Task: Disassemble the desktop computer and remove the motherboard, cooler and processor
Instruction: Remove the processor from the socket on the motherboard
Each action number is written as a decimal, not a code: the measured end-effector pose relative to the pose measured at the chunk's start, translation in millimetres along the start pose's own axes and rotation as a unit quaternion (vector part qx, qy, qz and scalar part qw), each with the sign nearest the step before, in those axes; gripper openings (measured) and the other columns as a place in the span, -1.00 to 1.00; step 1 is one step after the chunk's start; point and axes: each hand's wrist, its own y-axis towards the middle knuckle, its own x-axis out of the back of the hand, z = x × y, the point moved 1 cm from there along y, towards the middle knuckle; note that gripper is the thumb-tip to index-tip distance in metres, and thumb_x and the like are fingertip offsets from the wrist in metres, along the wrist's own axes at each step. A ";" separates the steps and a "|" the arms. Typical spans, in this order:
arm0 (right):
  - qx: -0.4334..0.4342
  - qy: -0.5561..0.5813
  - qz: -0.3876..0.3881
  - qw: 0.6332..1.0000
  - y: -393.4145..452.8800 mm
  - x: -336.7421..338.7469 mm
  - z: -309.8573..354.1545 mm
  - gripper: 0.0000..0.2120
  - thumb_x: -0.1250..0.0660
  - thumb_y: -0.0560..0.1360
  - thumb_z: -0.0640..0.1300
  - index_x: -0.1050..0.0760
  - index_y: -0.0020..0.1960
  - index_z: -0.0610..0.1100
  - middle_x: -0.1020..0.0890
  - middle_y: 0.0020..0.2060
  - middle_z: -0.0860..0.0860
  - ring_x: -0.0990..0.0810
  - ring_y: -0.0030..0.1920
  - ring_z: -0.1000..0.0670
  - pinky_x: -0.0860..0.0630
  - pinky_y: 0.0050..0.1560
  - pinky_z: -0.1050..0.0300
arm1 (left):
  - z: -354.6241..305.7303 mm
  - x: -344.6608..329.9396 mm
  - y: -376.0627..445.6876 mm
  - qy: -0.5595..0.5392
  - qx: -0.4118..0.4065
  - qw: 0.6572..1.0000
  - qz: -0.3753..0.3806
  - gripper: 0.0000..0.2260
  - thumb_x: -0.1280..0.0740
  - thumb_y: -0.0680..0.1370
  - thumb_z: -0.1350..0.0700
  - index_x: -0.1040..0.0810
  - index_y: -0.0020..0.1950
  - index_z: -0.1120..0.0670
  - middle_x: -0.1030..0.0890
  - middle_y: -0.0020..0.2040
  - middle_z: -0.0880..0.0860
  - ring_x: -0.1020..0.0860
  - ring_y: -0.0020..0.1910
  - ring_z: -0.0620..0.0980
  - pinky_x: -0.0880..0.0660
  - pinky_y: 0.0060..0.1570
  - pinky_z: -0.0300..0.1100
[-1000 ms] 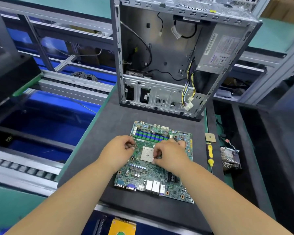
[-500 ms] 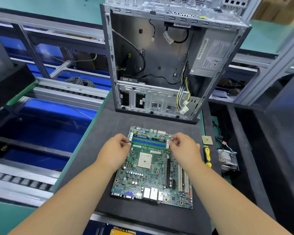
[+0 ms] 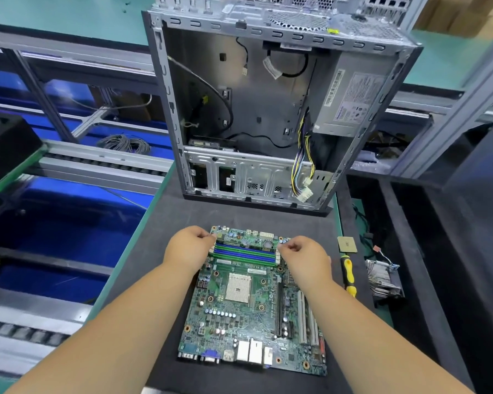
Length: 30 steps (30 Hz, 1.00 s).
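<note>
left hand (image 3: pixel 189 250) and right hand (image 3: pixel 303 258) at opposite ends of memory slots (image 3: pixel 245 253), motherboard (image 3: pixel 254 305) beneath

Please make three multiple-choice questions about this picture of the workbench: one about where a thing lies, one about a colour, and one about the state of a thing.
1. Where does the processor lie?
A. In the socket
B. On the mat, right of the motherboard
C. Inside the case

2. What colour is the screwdriver handle?
A. Yellow and black
B. Red
C. Blue

3. What state is the socket on the motherboard in?
A. Covered by the cooler
B. Holding the processor
C. Empty

Answers:
1 B: the square chip rests on the dark mat beside the board's far right corner.
2 A: the handle shows yellow with black grip parts.
3 C: its bare pin grid is visible, and the cooler sits off to the right.
</note>
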 end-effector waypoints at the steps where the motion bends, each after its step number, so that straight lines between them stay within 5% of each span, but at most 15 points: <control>1: -0.005 0.016 0.003 1.000 0.6 -0.2 -1.0 -0.79 -0.35 0.50 0.11 -0.52 -0.28 0.08 -0.61 -0.26 0.14 -0.56 -0.08 -0.04 -0.36 0.11 0.02 | 1.5 0.5 1.1 -0.008 0.002 1.000 0.002 -0.79 -0.38 0.53 -0.05 -0.60 -0.22 0.05 -0.62 -0.28 0.06 -0.55 -0.28 0.03 -0.41 -0.31 -0.19; 6: -0.027 0.063 0.010 0.998 3.3 -0.6 -0.9 -0.81 -0.39 0.47 0.04 -0.59 -0.26 -0.03 -0.62 -0.33 0.09 -0.55 -0.20 0.01 -0.46 0.20 -0.09 | 1.3 3.3 4.0 -0.016 0.005 1.000 0.010 -0.75 -0.40 0.53 -0.02 -0.64 -0.22 0.14 -0.64 -0.29 0.16 -0.53 -0.33 0.07 -0.37 -0.34 -0.19; 17: -0.005 0.100 0.022 0.995 8.3 -2.8 -8.3 -0.72 -0.43 0.48 -0.01 -0.54 -0.39 0.00 -0.59 -0.29 0.23 -0.60 -0.04 -0.06 -0.42 0.25 -0.19 | -9.3 4.8 8.0 0.100 0.002 0.995 -0.004 -0.78 -0.38 0.53 -0.02 -0.61 -0.26 0.05 -0.61 -0.34 -0.01 -0.52 -0.31 -0.08 -0.36 -0.31 -0.22; 23: -0.007 0.093 0.038 0.995 8.9 -0.3 -7.7 -0.74 -0.45 0.48 0.02 -0.53 -0.36 0.02 -0.59 -0.30 0.20 -0.60 -0.07 -0.09 -0.44 0.23 -0.19 | -16.6 5.4 9.3 0.141 0.011 0.990 0.002 -0.73 -0.38 0.54 0.01 -0.67 -0.15 0.21 -0.67 -0.19 0.18 -0.60 -0.17 0.16 -0.51 -0.19 -0.14; 30: -0.011 0.093 0.042 0.995 8.3 1.0 -6.9 -0.76 -0.44 0.49 0.01 -0.54 -0.34 0.03 -0.59 -0.33 0.16 -0.61 -0.07 -0.12 -0.45 0.23 -0.20 | -10.3 4.0 16.8 0.088 0.049 0.995 0.024 -0.76 -0.37 0.55 0.04 -0.67 -0.19 0.17 -0.68 -0.23 0.13 -0.61 -0.16 0.13 -0.54 -0.11 -0.11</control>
